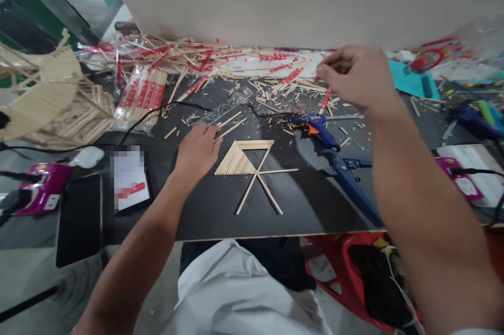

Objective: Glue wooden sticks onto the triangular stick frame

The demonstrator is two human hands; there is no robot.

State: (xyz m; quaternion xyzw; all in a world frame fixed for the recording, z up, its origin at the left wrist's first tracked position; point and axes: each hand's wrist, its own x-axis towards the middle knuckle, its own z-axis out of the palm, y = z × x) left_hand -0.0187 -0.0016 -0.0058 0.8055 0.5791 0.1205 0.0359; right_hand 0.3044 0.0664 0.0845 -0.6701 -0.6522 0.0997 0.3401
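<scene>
A flat figure of thin wooden sticks point(236, 160) lies on the dark table, its left part filled with sticks side by side and bare spokes on the right and below. Just above and left of it, my left hand point(199, 150) rests on the table beside two loose sticks point(230, 127), its fingertips near their ends; whether it grips one cannot be told. My right hand point(352, 75) is raised over the back right, blurred, fingers curled together; anything between them is too small to see. Between the hands lies a blue glue gun point(321, 130), with blue cutting pliers point(350, 177) below it.
Scattered sticks and red wrappers point(205, 59) cover the back. At left are a stick-built model point(43, 98), bagged sticks point(142, 96), two phones point(79, 219) and a purple power strip point(45, 188). A black cable point(157, 109) crosses the table. A second purple strip point(459, 180) sits right.
</scene>
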